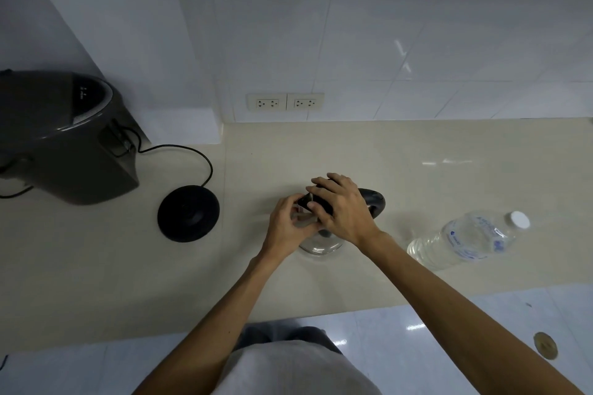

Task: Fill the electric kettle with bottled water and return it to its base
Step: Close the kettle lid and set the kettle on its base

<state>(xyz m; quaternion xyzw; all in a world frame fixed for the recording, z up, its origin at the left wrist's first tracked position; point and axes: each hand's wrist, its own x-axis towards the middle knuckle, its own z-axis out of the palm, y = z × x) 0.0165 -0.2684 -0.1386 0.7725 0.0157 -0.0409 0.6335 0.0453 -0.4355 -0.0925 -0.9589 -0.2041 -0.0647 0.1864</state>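
Beige counter (pixel 417 151): glass-bodied, black-topped kettle (pixel 321 244); left hand (pixel 288 224), right hand (pixel 343 208) both clasping lid.

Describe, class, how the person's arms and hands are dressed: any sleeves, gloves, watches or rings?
Both forearms are bare up to the bottom frame edge, with no sleeves showing. The left hand and right hand wear no gloves, and no watch, bracelet or ring is visible.
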